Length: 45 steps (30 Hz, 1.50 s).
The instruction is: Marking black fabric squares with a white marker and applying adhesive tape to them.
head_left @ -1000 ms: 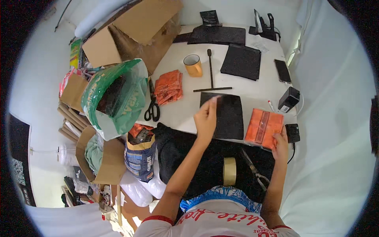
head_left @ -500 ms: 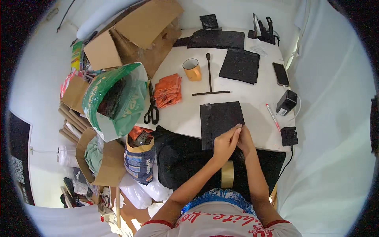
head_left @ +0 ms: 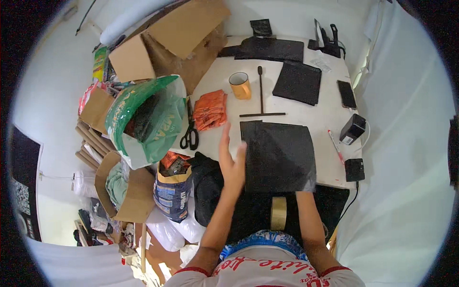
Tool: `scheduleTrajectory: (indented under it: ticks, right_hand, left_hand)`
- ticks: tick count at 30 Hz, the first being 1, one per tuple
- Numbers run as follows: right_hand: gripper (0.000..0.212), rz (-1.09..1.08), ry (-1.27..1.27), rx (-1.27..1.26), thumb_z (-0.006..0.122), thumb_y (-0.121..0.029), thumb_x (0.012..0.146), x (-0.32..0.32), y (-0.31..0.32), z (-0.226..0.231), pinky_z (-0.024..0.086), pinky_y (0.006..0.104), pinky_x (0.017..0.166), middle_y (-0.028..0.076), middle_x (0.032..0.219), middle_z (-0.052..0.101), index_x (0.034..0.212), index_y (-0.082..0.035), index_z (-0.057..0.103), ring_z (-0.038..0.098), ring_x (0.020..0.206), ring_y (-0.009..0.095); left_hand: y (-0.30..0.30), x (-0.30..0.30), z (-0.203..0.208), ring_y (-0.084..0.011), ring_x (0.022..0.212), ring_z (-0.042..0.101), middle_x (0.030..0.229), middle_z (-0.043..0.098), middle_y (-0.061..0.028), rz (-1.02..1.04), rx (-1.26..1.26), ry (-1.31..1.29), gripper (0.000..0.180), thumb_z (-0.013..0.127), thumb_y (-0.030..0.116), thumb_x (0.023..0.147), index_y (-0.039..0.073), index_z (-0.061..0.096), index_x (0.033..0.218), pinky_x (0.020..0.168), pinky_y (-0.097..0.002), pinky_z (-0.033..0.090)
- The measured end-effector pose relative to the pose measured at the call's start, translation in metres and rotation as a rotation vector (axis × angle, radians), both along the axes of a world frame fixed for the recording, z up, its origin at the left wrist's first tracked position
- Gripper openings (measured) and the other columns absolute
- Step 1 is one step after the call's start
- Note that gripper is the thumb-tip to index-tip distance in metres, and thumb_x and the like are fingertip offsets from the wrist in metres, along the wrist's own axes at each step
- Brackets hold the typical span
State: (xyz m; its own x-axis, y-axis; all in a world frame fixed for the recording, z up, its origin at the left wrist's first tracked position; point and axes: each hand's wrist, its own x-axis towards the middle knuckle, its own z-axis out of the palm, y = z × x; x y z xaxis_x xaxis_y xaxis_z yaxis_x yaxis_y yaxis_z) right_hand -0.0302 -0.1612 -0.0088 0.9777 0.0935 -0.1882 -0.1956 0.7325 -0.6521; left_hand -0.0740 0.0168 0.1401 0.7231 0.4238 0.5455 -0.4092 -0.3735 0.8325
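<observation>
A black plastic pouch (head_left: 277, 153), thin and partly see-through at its lower right corner, lies over the front part of the white table. My right forearm (head_left: 310, 215) reaches up to its lower edge, and the hand and fingers are hidden under or inside the plastic; which of the two I cannot tell. Just off the pouch's left side, my left hand (head_left: 234, 167) is raised edge-on, holding nothing, with its fingers stretched out and thumb apart. Beyond the pouch, a dark T-shaped rod (head_left: 261, 93) lies on the table.
Orange folded plastic (head_left: 211, 110), black scissors (head_left: 190, 136) and a yellow mug (head_left: 240, 86) sit to the left. More black pouches (head_left: 297, 82), a phone (head_left: 346, 93) and a red-and-white marker (head_left: 336, 147) lie right. Tape (head_left: 278, 214) rests near my lap; a green-white bag (head_left: 165, 129) stands left.
My hands were together at the pouch's right edge; now they are apart. The left hand has moved left and opened. The pouch is spread wider, covering my right hand. The view has shifted slightly.
</observation>
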Motion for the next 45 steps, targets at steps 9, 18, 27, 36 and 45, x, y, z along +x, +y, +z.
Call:
scheduleTrajectory:
  ticks: [9,18,27,36,45]
  right_hand:
    - [0.04,-0.035,-0.153,-0.16,0.047,-0.018,0.096,0.004,0.014,0.022,0.045,0.0335,0.093,0.013,0.131,0.044,0.131,0.0,0.042,0.047,0.113,0.024]
    - [0.039,-0.021,-0.033,-0.363,0.045,-0.02,0.097,0.031,-0.006,-0.07,0.045,0.0323,0.09,0.013,0.131,0.043,0.13,0.0,0.044,0.047,0.11,0.025]
    - [0.043,-0.147,0.165,-0.117,0.042,-0.019,0.098,0.015,-0.017,-0.047,0.039,0.0325,0.098,0.013,0.137,0.037,0.136,-0.002,0.036,0.042,0.117,0.025]
    - [0.046,0.06,-0.165,-0.841,0.045,-0.019,0.096,-0.007,-0.022,-0.038,0.037,0.0337,0.1,0.014,0.138,0.037,0.138,-0.004,0.034,0.04,0.12,0.026]
    - [0.036,0.152,0.013,-0.094,0.044,-0.02,0.096,0.029,0.015,0.075,0.042,0.0312,0.094,0.012,0.126,0.049,0.126,-0.001,0.046,0.047,0.113,0.022]
  left_hand:
    - [0.032,0.033,-0.015,-0.0125,0.097,0.054,0.109,0.059,-0.0056,-0.591,-0.661,0.42,0.037,0.047,0.023,0.096,0.003,0.051,0.126,0.087,-0.0266,0.043]
    - [0.034,0.025,-0.015,-0.017,0.1,0.057,0.112,0.059,-0.0098,-0.741,-0.623,0.438,0.047,0.053,0.024,0.091,0.002,0.045,0.131,0.089,-0.031,0.045]
    - [0.052,0.017,-0.007,-0.0167,0.094,0.059,0.106,0.061,-0.0088,-0.73,-0.837,0.45,0.046,0.044,0.034,0.095,0.001,0.05,0.127,0.088,-0.0295,0.045]
    - [0.051,0.011,-0.009,-0.0154,0.093,0.058,0.107,0.06,-0.0083,-0.775,-0.701,0.4,0.043,0.048,0.03,0.094,0.001,0.05,0.126,0.084,-0.03,0.047]
    - [0.043,0.021,-0.053,-0.0244,0.105,0.056,0.114,0.059,-0.0128,-0.704,-1.089,0.459,0.037,0.046,0.03,0.095,0.0,0.053,0.116,0.089,-0.0369,0.046]
